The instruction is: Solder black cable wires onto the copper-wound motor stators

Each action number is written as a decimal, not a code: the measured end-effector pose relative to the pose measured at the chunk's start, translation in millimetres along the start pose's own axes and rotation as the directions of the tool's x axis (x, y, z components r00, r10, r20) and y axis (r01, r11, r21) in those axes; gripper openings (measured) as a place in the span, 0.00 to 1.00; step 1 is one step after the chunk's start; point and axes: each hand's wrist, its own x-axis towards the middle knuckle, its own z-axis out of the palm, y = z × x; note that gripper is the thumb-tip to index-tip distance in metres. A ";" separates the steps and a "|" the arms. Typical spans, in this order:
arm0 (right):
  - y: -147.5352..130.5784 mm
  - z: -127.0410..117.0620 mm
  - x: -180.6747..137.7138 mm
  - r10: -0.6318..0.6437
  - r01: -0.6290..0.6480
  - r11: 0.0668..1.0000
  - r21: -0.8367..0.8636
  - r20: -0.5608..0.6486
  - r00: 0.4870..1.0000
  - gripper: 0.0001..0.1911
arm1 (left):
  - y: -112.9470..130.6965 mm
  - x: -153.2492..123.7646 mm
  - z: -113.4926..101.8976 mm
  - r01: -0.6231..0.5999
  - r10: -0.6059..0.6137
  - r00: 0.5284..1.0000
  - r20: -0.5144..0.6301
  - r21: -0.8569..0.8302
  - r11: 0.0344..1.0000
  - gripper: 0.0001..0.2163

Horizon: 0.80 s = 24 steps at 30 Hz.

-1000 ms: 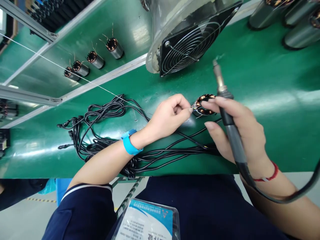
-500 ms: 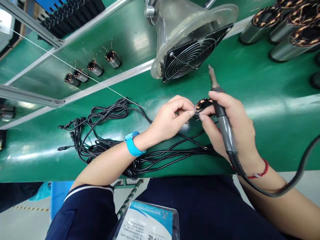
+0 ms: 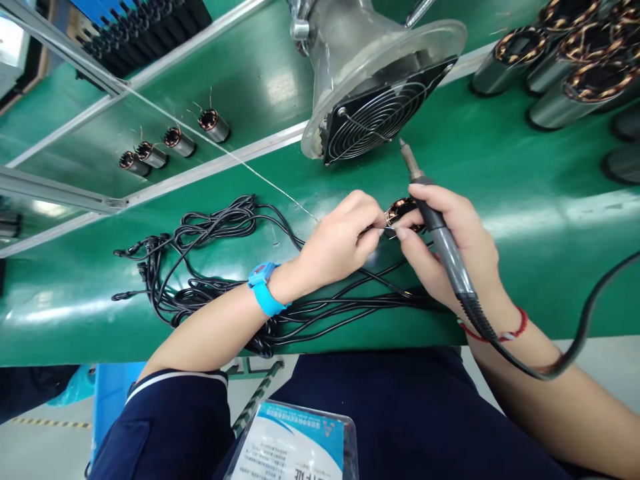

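- A badge (image 3: 295,440) is hanging at the person's front.
- Black cables (image 3: 273,327) are lying across the bench (image 3: 560,267).
- The right hand (image 3: 473,233) is gripping an iron (image 3: 447,250), tip pointing away.
- The left hand (image 3: 343,233) is pinching a thin wire (image 3: 391,228), fingers together; the right fingertips are nearly meeting beside it.
- The stator (image 3: 397,205) is sitting just beyond, partly hidden.
- A fan (image 3: 380,120) is standing farther back.

Looks like an electronics/motor assy. workshop — green-topped bench (image 3: 75,267) w/ alum. framing (image 3: 55,190), grouped copper-wound metal cores (image 3: 555,111), a soldering iron (image 3: 445,253), fan-fitted hood (image 3: 345,47), bundled blk. cables (image 3: 230,217) — plus wearer's ID badge (image 3: 295,447) & striped floor tape (image 3: 50,423).
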 end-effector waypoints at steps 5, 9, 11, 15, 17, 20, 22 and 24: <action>9.6 -4.3 2.9 -0.112 0.115 0.992 -0.053 0.065 0.992 0.25 | 0.2 2.5 -2.1 0.144 -0.144 0.990 0.011 -0.088 0.986 0.07; 11.3 1.6 8.2 0.002 -0.006 0.993 -0.120 -0.030 1.000 0.22 | 0.0 3.9 -3.0 0.201 -0.203 0.979 0.005 -0.143 0.969 0.05; 9.8 3.4 8.8 0.051 -0.057 0.990 -0.130 -0.052 0.997 0.23 | -0.2 4.5 -2.9 0.214 -0.217 0.976 0.002 -0.172 0.961 0.05; 6.0 -1.2 2.9 -0.010 0.004 0.994 -0.111 -0.059 0.998 0.26 | 1.1 4.3 -2.0 0.228 -0.230 0.973 0.013 -0.199 0.953 0.04; 4.7 -6.0 -3.7 -0.002 -0.008 0.997 -0.078 -0.133 0.991 0.25 | 2.6 3.6 -1.3 0.232 -0.232 0.973 0.023 -0.198 0.952 0.05; 5.2 -12.2 -16.6 -0.018 0.025 0.999 0.023 -0.277 0.961 0.25 | 4.0 2.4 0.1 0.195 -0.193 0.981 0.029 -0.174 0.965 0.06; 7.3 -14.9 -26.6 -0.066 0.087 0.995 0.044 -0.349 0.935 0.24 | 4.0 1.8 1.2 0.152 -0.150 0.988 0.024 -0.140 0.978 0.07; 10.4 -16.9 -37.3 -0.114 0.130 0.991 0.018 -0.377 0.919 0.23 | 3.6 1.4 2.2 0.121 -0.120 0.993 0.014 -0.108 0.987 0.07</action>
